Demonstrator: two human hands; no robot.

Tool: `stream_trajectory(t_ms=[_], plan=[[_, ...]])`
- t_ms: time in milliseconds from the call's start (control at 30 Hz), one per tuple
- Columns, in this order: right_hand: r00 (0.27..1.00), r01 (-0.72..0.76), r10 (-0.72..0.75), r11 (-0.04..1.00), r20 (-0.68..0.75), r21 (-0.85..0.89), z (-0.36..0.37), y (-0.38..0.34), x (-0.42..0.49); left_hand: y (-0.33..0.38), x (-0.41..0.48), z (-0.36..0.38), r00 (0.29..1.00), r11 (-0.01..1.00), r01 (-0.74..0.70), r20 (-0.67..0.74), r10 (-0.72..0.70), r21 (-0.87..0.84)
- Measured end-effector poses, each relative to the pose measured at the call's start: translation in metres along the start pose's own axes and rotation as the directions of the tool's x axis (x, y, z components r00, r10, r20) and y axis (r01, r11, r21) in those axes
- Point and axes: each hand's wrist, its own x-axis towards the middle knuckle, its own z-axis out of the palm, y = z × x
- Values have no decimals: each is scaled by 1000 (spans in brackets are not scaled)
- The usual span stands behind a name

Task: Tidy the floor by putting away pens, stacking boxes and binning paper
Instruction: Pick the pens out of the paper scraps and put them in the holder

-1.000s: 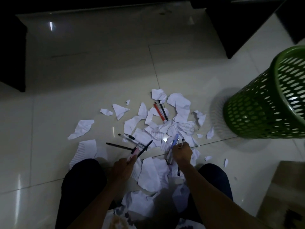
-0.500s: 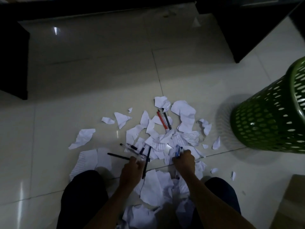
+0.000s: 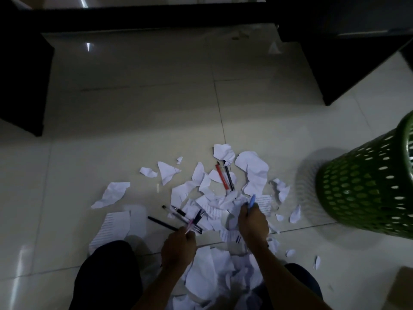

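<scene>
Torn white paper scraps [image 3: 254,171] lie scattered over the pale tiled floor in front of my knees. My left hand [image 3: 178,247] grips a pink pen [image 3: 190,227] and other pens that fan out from its fingers. A black pen [image 3: 162,223] and clear pens [image 3: 176,212] lie on the floor just beyond it. My right hand [image 3: 253,222] holds a bundle of pens, with a blue pen [image 3: 251,201] sticking up from the fist. Farther off, a red pen [image 3: 222,176] and a dark pen [image 3: 229,175] rest side by side on the scraps.
A green perforated bin [image 3: 366,189] stands at the right. A brown cardboard box [image 3: 402,289] shows at the lower right corner. Dark furniture [image 3: 324,63] borders the floor at the back and on both sides. More crumpled paper [image 3: 214,274] lies between my knees.
The view has dropped closer to the floor. My left hand has drawn its pens nearer to me, and my right hand has lifted slightly with the blue pen pointing up.
</scene>
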Motion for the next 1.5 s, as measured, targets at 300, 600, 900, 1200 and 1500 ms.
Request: stream_trajectory(t_ms=[300,600,900,1200,1500], plan=[[978,148,-162,982,128,113,4,-66,67,-34,19,-19,959,923,271,-4,-283,-274],[969,120,-102,990,225,-69,14,-74,86,-26,39,-21,889,806,418,3,-458,-419],[963,171,-139,978,232,-121,21,-82,91,-8,48,-24,933,868,338,5,-361,-364],[954,196,-148,965,259,-171,19,-76,80,-2,49,-29,911,824,381,18,-412,-418],[958,224,-192,965,215,-137,10,-86,72,5,52,-23,921,836,362,22,-388,-412]])
